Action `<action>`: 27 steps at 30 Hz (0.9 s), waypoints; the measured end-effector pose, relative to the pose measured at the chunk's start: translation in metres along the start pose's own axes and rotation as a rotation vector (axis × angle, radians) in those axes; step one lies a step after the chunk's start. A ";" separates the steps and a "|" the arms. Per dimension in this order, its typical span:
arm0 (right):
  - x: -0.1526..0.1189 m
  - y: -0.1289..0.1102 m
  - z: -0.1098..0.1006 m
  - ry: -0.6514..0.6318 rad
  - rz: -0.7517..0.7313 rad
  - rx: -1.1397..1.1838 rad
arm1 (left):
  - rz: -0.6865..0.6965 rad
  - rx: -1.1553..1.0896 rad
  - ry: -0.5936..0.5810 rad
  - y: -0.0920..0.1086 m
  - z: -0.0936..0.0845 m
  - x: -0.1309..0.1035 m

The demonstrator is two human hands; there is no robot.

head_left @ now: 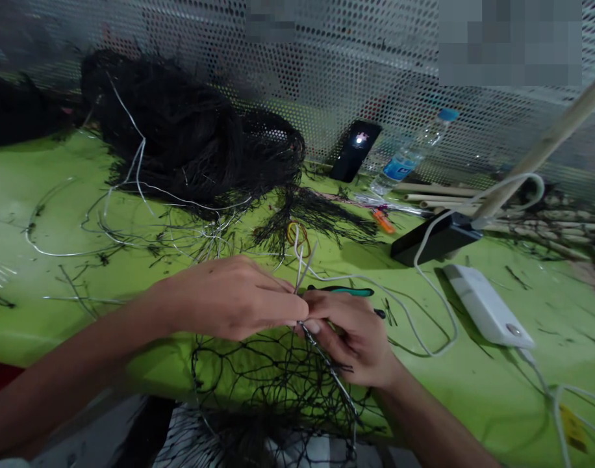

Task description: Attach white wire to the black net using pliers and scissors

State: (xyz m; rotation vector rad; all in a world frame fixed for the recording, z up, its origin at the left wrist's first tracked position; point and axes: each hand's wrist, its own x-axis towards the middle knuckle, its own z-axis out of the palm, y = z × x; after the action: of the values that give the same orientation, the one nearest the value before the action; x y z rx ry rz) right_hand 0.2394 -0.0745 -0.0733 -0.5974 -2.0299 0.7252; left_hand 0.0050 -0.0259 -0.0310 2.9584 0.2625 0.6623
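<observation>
My left hand (229,296) and my right hand (358,331) meet fingertip to fingertip over the near side of the green table. Between them they pinch the wire edge (329,365) of a black net (268,370), where silvery wire is twisted with black cord. Thin wire ends (304,263) stick up above the fingers. The net hangs from the pinch over the table's front edge toward my lap. Just behind my right hand lie pliers with a green-and-black handle (346,290), partly hidden by it. Exactly what each fingertip touches is covered.
A big heap of black netting (180,123) and loose wires (132,240) lie at the back left. Behind stand a phone (356,151) and a water bottle (414,153) against a perforated metal panel. A black box (436,237), white power bank (487,305), cables and sticks occupy the right.
</observation>
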 end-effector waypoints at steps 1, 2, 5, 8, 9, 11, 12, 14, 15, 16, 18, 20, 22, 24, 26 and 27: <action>0.000 0.000 0.001 0.010 0.002 0.009 | -0.001 -0.002 -0.006 0.000 0.000 0.000; 0.000 0.000 0.001 0.019 0.007 0.016 | -0.002 -0.003 -0.010 0.000 0.000 0.000; -0.001 0.002 0.002 0.022 0.035 0.024 | -0.014 0.002 -0.008 0.001 0.000 0.000; -0.001 0.004 0.003 0.018 0.043 0.038 | -0.023 0.010 -0.023 0.001 0.000 0.000; -0.001 0.004 0.003 0.019 0.039 0.045 | -0.022 0.010 -0.029 0.002 0.000 0.000; -0.001 0.005 0.003 0.016 0.031 0.055 | -0.021 0.011 -0.036 0.002 -0.001 0.000; -0.001 0.006 0.003 0.013 0.030 0.058 | -0.020 0.010 -0.033 0.002 -0.001 0.000; -0.001 0.007 0.004 0.012 0.029 0.064 | -0.020 0.002 -0.023 0.003 -0.001 0.001; -0.001 0.007 0.004 0.014 0.027 0.069 | -0.023 -0.006 -0.025 0.003 -0.001 0.001; -0.001 0.007 0.004 0.015 0.025 0.075 | -0.025 -0.016 -0.027 0.003 -0.001 0.001; -0.001 0.008 0.004 0.016 0.028 0.080 | -0.034 -0.037 -0.042 0.002 0.000 0.001; 0.000 0.008 0.004 0.016 0.035 0.079 | -0.041 -0.046 -0.055 0.001 0.001 0.001; -0.001 0.009 0.004 0.019 0.037 0.078 | -0.040 -0.039 -0.055 0.000 0.002 0.000; -0.001 0.010 0.004 0.019 0.043 0.083 | -0.037 -0.028 -0.051 -0.001 0.003 -0.001; -0.001 0.011 0.004 0.014 0.055 0.094 | -0.031 -0.031 -0.039 -0.001 0.004 -0.001; -0.002 0.011 0.004 0.010 0.062 0.102 | -0.032 -0.035 -0.034 -0.001 0.004 -0.001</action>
State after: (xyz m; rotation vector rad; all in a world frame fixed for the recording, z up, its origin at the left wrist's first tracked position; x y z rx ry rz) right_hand 0.2382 -0.0688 -0.0836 -0.6058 -1.9594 0.8556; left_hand 0.0056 -0.0251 -0.0355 2.9230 0.2925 0.6059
